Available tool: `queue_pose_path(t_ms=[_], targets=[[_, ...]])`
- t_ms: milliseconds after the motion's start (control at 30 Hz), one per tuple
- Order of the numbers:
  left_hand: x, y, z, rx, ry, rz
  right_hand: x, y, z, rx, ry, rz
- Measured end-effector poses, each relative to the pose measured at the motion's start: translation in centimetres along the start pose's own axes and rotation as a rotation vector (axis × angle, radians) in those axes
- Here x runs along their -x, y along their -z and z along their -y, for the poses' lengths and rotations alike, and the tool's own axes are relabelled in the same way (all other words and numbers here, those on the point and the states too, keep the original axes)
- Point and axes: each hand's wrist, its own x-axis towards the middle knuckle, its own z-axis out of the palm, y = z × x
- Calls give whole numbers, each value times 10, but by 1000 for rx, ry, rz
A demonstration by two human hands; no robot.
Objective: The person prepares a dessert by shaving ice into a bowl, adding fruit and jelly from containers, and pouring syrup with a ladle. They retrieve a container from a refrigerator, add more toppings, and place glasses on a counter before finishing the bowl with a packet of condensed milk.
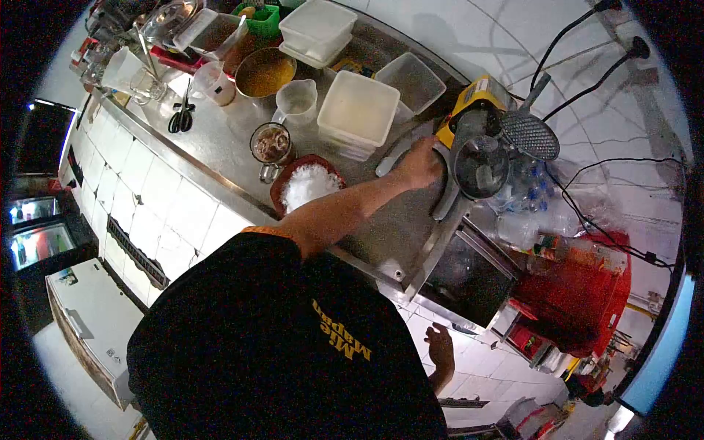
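Touching yellow-grey machine [473, 121] at its right, left hand [422, 165] curls, grip unclear; right hand [438, 346] half-open, holding nothing. Left of left hand: red bowl [277, 192], white shavings [310, 183] inside. Machine's long axis runs toward right hand.

And along the steel counter [220, 132] it's a crowded line-up! Black-handled scissors [180, 119] lie near the front edge, a clear measuring jug [213, 84] just beyond. Next comes a round metal pan [265, 72] with something yellowish-brown inside, and close by, a small translucent jug [297, 101]. Then a stack of white-lidded tubs [358, 108], with a clear plastic container [412, 83] right beside it! A second lidded stack [317, 31] stands against the wall, near a green basket [262, 22]. Over to the side, plastic bottles [524, 224] bunch up near a red cover [579, 301], and across the floor sits a white chest freezer [99, 315]!
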Motion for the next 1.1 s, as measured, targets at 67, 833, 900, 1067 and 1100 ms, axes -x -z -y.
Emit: queue_pose_path(t_ms=[67,833,900,1067,1100], targets=[[-20,-11,-10,-118,120,-110,7,-6,-10,132,50,69],[-66,-76,132,506,83,-50,-56,28,65,225,334,-114],[5,12,-16,-185,91,-105,-51,24,63,208,465,-124],[125,40,-10,50,132,363,-43,16,102,123,475,-140],[139,59,-29,28,100,485,-32,22,134,128,530,-174]])
